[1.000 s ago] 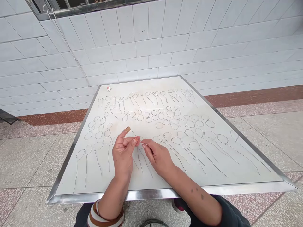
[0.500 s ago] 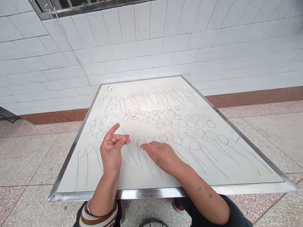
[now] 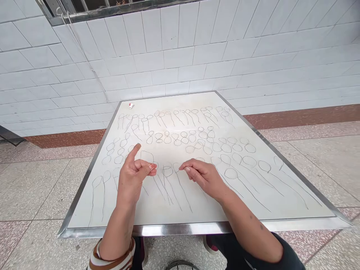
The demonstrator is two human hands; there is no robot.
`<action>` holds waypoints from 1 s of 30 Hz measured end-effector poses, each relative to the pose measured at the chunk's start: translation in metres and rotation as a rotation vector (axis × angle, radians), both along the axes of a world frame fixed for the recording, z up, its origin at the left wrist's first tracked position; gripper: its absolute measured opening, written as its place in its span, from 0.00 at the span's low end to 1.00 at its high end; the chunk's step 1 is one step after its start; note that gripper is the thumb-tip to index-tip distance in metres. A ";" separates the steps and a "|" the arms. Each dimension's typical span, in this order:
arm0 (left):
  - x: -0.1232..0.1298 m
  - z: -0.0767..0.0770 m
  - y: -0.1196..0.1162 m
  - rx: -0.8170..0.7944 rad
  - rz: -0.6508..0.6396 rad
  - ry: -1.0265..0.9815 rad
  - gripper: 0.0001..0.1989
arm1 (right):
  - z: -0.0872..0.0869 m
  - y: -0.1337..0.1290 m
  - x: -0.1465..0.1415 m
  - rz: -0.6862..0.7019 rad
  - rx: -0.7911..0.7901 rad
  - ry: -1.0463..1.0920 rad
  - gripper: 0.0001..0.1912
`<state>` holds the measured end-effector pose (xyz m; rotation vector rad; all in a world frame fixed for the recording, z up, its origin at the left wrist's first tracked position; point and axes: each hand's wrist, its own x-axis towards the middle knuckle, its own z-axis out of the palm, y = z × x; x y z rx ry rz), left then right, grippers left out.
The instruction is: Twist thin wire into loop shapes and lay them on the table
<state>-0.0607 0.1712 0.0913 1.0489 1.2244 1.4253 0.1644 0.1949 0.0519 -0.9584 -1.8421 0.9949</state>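
Observation:
My left hand (image 3: 134, 175) is raised over the near part of the table, index finger stretched up, thumb pinched against other fingers. A thin wire (image 3: 148, 152) arcs above that pinch and appears held in it. To the right, my right hand (image 3: 201, 175) has its thumb and index fingertip pressed together; anything between them is too fine to make out. Under and between the hands lie looped wires with long straight tails, one loop (image 3: 168, 171) among them. More looped wires (image 3: 231, 173) lie right of my right hand, and others (image 3: 97, 182) left of my left hand.
The white table (image 3: 174, 221) has a metal rim. Figure-eight wires (image 3: 184, 137) form a middle row, with tailed loops (image 3: 160, 114) behind. A small red and white object (image 3: 131, 105) sits at the far left corner. A tiled wall (image 3: 180, 56) stands behind.
My right hand has moved right, away from my left hand, and turned from flat, extended fingers to a pinch. My left hand has barely shifted and keeps its pinch.

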 end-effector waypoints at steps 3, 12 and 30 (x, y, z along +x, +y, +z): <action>0.024 -0.005 -0.006 -0.114 -0.224 -0.030 0.46 | 0.003 -0.002 -0.011 0.046 -0.184 0.194 0.12; 0.051 -0.018 -0.008 -0.131 -0.243 -0.063 0.43 | -0.010 0.000 -0.022 -0.007 -0.429 0.463 0.11; 0.066 -0.023 -0.013 -0.023 0.018 0.031 0.33 | -0.012 0.000 -0.027 -0.153 -0.492 0.542 0.11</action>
